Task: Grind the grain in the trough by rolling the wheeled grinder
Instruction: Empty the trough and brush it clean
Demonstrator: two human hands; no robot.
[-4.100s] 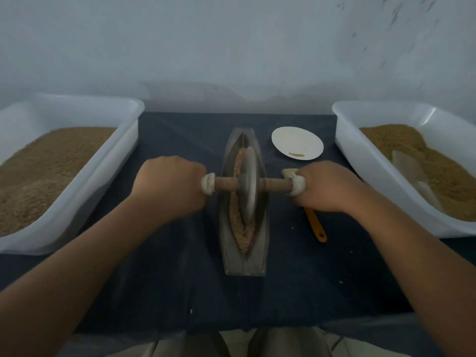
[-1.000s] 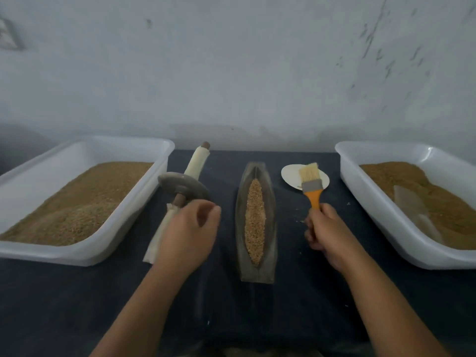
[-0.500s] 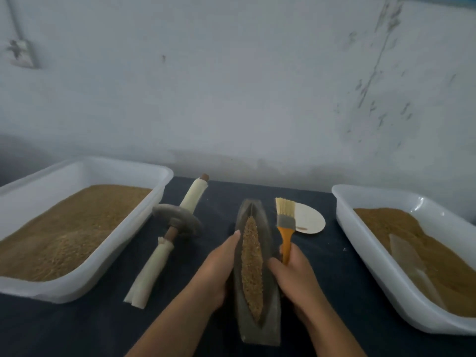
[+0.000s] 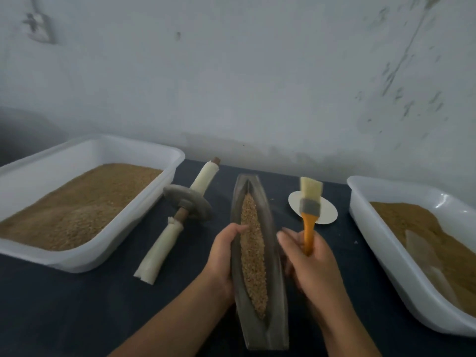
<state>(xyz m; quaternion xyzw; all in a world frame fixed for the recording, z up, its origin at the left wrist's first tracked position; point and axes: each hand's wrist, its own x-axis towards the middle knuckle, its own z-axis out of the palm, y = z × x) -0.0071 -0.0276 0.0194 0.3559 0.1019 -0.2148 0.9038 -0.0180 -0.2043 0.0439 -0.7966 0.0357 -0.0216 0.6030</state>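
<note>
Two hands flanking trough, left hand gripping its rim, right hand clutching brush, wheeled grinder lying leftward

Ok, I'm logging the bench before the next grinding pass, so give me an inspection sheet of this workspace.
Surface: dark cloth-covered table.
Job's things: trough holds grain; wheeled grinder lies on the cloth left of it, out of the trough.
Clutter: left bin and right bin of brown grain, a translucent scoop in the right one; white plate behind the brush.
Hands: left hand grips the trough's left side; right hand holds the brush upright.
Cables: nothing seen.
Surroundings: scuffed pale wall; blurred fixture upper left.
</note>
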